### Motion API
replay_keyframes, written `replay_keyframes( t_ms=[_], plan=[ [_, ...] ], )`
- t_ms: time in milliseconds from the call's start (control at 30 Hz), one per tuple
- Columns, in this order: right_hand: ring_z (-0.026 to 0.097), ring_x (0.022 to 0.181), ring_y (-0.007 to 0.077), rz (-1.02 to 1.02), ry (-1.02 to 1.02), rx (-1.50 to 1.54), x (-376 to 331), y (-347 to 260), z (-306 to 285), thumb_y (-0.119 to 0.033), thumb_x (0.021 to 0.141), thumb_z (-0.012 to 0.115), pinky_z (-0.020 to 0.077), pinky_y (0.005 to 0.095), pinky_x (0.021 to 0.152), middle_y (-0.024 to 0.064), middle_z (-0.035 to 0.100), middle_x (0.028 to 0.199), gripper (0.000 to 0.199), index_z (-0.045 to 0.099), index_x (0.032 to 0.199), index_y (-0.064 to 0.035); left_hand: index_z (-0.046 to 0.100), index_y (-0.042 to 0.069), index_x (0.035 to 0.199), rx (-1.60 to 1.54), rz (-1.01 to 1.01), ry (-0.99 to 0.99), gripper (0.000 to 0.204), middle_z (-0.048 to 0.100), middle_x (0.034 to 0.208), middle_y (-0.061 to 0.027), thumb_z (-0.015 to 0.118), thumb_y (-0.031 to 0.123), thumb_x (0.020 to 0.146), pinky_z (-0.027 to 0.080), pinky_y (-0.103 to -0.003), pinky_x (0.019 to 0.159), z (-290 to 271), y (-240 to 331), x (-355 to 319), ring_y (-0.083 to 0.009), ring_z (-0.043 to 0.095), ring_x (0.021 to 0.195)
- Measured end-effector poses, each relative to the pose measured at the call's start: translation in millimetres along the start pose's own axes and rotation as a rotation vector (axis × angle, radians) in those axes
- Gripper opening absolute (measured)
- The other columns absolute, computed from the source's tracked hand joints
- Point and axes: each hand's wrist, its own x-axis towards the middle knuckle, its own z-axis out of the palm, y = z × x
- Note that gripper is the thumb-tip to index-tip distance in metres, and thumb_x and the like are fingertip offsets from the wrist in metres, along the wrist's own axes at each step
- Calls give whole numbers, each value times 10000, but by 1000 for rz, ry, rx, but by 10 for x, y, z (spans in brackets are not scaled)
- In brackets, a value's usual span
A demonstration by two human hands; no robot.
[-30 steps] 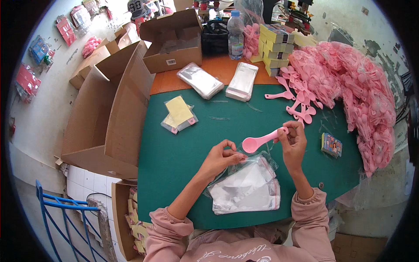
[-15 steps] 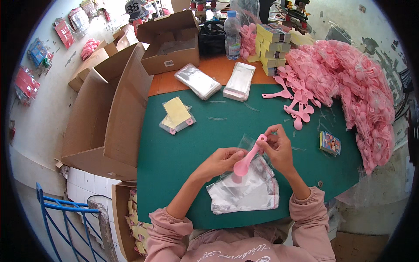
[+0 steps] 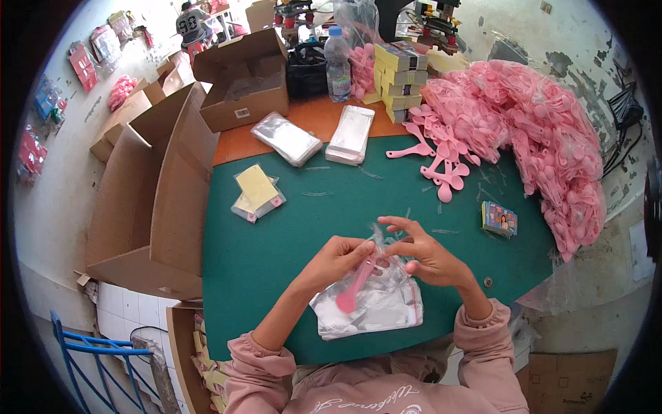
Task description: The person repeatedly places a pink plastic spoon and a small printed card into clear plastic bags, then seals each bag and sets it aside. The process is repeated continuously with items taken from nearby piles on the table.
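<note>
A pink spoon [image 3: 354, 290] slants bowl-down, apparently within a clear plastic bag [image 3: 378, 238]. My left hand [image 3: 343, 259] pinches the upper part of that bag by the spoon's handle. Beside it, my right hand [image 3: 429, 258] has its fingers apart, the fingertips close to the bag's crumpled top edge; whether they touch the film is hard to see. Beneath both hands lies a stack of clear bags [image 3: 386, 316] on the green tabletop [image 3: 276, 255].
Loose pink spoons [image 3: 447, 165] and a large heap of bagged spoons [image 3: 552, 138] lie at the right. Small cards [image 3: 499, 219] sit nearer. Packed pieces with yellow cards [image 3: 256, 190] and bag bundles [image 3: 349, 136] lie left and far. Cardboard boxes [image 3: 176, 207] flank the table's left.
The spoon has moved down from my right hand's pinch, apparently into the bag. My right hand has let go of its handle and spread its fingers. The whole view has shifted slightly.
</note>
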Motion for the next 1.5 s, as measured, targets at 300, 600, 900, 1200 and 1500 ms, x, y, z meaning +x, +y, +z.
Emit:
replay_keyframes(
  t_ms=[300, 600, 900, 1200, 1500],
  plan=[
    [578, 826, 319, 1145, 611, -1009, -1653, 1110, -1516, -262, 822, 558, 436, 421, 748, 187, 588, 871, 284, 547, 908, 8, 633, -25, 979, 241, -75, 87, 352, 595, 766, -4, 508, 295, 903, 393, -165, 558, -249, 119, -21, -23, 475, 662],
    [571, 834, 341, 933, 922, -1402, -1172, 686, -1316, -160, 822, 539, 451, 402, 699, 119, 583, 925, 155, 566, 925, -48, 597, -30, 1022, 128, -17, 30, 328, 621, 814, -32, 461, 253, 929, 424, -164, 598, -391, -35, 105, -36, 499, 666],
    [615, 743, 251, 546, 921, -354, -86, 127, -578, -181, 912, 452, 481, 355, 638, 123, 575, 945, 168, 522, 943, -33, 598, -11, 992, 258, 22, -18, 289, 598, 835, -10, 444, 226, 936, 418, -173, 658, -367, -52, 87, -34, 489, 739],
    [510, 794, 59, 353, 260, 889, 238, 372, 302, -197, 916, 488, 427, 212, 740, 6, 569, 854, 160, 512, 910, -39, 612, -3, 925, 170, 9, 154, 254, 515, 671, 27, 439, 182, 913, 366, -213, 526, -292, -216, 107, -49, 403, 596],
    [532, 797, 74, 348, 301, 879, 258, 257, 378, -146, 883, 542, 450, 236, 733, 26, 585, 880, 138, 526, 906, -11, 609, 4, 910, 503, 94, 346, 244, 581, 639, -47, 499, 220, 880, 395, -247, 520, -219, -216, 80, -67, 475, 573]
  ],
)
